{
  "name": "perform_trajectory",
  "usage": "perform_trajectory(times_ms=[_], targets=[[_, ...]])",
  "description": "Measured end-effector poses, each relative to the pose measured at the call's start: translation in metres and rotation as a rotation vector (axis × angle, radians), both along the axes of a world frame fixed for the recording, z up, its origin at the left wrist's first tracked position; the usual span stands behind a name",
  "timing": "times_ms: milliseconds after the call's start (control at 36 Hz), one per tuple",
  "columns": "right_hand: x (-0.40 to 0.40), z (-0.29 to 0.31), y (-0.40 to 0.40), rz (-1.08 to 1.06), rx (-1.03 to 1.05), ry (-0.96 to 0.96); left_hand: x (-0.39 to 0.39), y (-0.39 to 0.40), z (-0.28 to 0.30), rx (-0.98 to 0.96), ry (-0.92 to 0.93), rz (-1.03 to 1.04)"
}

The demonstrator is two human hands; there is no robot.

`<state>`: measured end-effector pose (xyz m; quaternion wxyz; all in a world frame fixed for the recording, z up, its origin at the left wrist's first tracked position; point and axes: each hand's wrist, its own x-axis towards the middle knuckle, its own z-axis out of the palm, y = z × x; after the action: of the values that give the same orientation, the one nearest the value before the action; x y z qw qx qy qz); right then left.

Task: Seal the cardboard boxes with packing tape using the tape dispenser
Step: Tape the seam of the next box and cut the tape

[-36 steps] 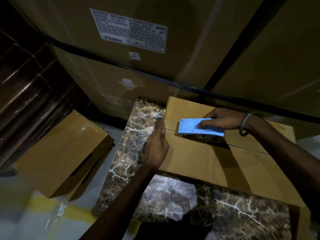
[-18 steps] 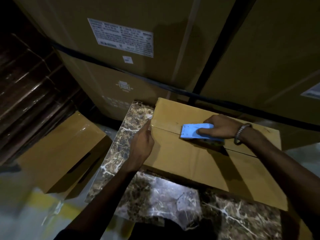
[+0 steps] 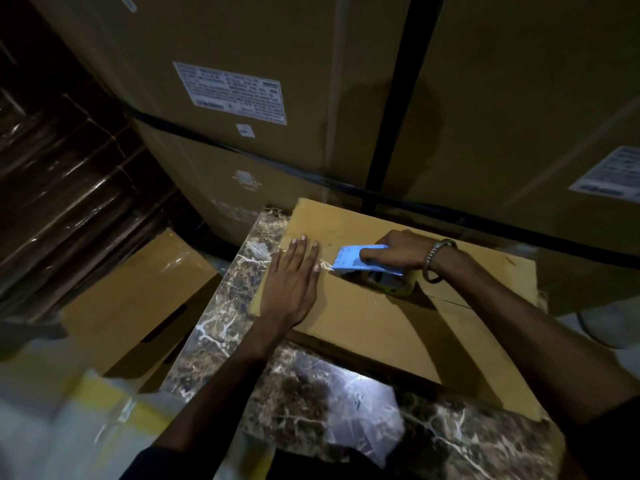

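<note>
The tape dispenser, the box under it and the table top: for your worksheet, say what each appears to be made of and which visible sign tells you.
Tape dispenser: probably plastic, smooth pale blue, matte.
Box: cardboard, dull brown, with a flap seam.
Table top: looks like polished marble or an imitation, dark with pale veins and a glare patch.

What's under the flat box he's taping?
The cardboard box lies on a dark marbled countertop, which shows around its left and near edges. Whatever sits directly beneath the box is covered.
</note>
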<state>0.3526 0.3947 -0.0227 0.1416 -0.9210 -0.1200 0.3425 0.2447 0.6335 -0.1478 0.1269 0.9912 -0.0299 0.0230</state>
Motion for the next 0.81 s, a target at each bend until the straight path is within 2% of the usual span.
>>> perform_trajectory(times_ms=[333, 500, 583, 722, 806], targets=[[-0.025, 0.006, -0.121, 0.059, -0.022, -0.056, 0.001, -0.005, 0.003, -0.011, 0.007, 0.028], [-0.037, -0.006, -0.119, 0.101, -0.041, -0.193, 0.002, -0.013, 0.004, 0.015, -0.001, 0.066], [-0.038, -0.011, -0.109, 0.09, -0.07, -0.268, -0.001, -0.042, 0.005, -0.041, 0.061, 0.126], [-0.034, -0.015, -0.107, 0.076, -0.081, -0.286, -0.025, -0.123, -0.005, -0.082, 0.045, -0.168], [-0.031, -0.012, -0.109, 0.068, -0.098, -0.292, -0.035, -0.147, -0.012, -0.063, -0.023, -0.119]])
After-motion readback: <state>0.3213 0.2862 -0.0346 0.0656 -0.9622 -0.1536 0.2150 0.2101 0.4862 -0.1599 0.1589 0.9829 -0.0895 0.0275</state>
